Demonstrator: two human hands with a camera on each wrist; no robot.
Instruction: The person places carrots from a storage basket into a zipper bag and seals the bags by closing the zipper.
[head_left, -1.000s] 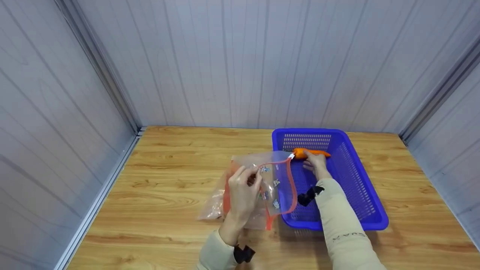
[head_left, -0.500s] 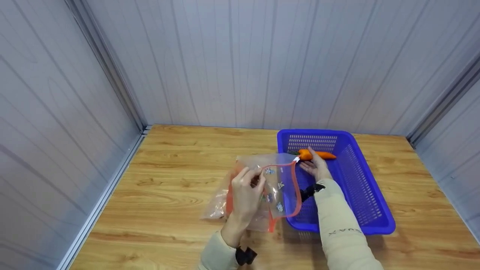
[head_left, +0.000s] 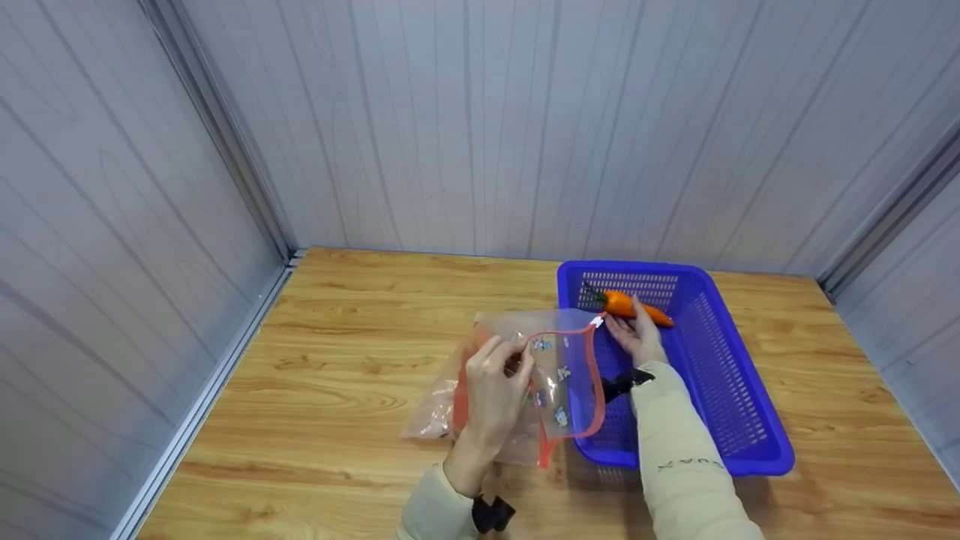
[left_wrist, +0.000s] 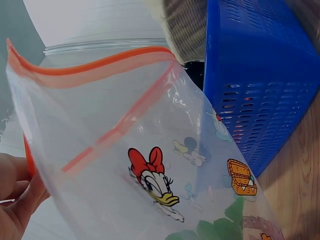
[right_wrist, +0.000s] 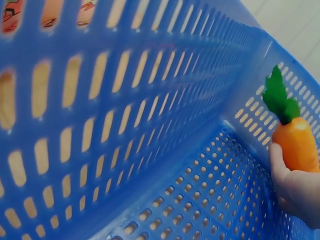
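I am gripping the carrot [head_left: 634, 307] with my right hand [head_left: 637, 335] inside the blue basket [head_left: 739, 390], at its far left corner. It is now rising off the basket floor, tipped leaf end up, so the lift is under way. My left hand [head_left: 491, 390] is pinching the open zip bag [head_left: 559, 375] just left of the basket on the wooden table [head_left: 337, 360].

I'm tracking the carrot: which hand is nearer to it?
Right. The right hand grips the carrot inside the blue basket; the left hand is off to the side, holding the plastic bag open over the table.
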